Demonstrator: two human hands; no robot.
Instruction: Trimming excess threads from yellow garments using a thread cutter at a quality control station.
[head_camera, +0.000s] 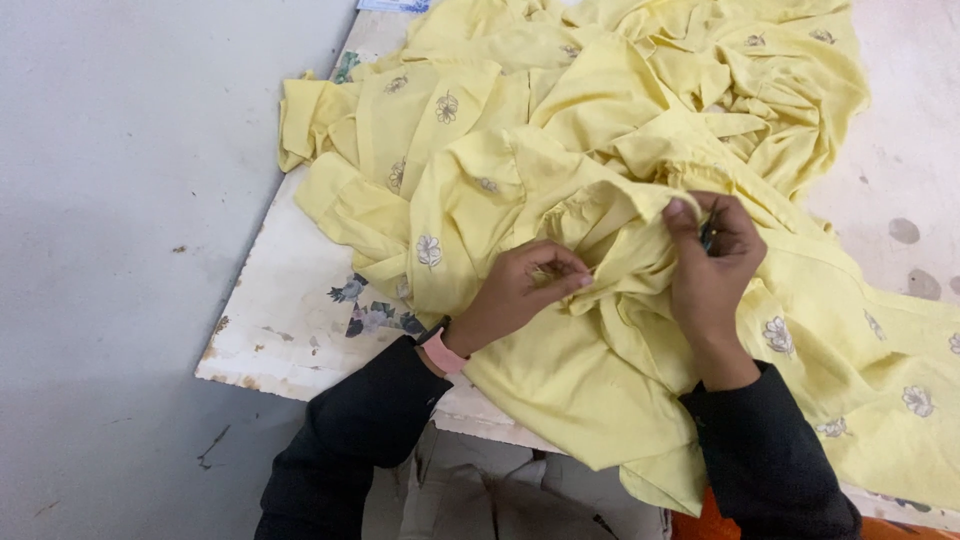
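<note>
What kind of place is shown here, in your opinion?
Probably a small garment workshop. A pile of yellow cloth with stitched flowers lies on a worn, stained table. The left hand and right hand pinch a fold of it. The floor is bare grey.

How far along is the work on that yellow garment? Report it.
Done: nothing can be read as finished; the yellow garment lies crumpled in a heap on the worn white table. In hand: the left hand pinches a fold while the right hand grips the fabric edge with a small dark object, too hidden to identify. Left: most of the cloth lies bunched beyond both hands.
</note>
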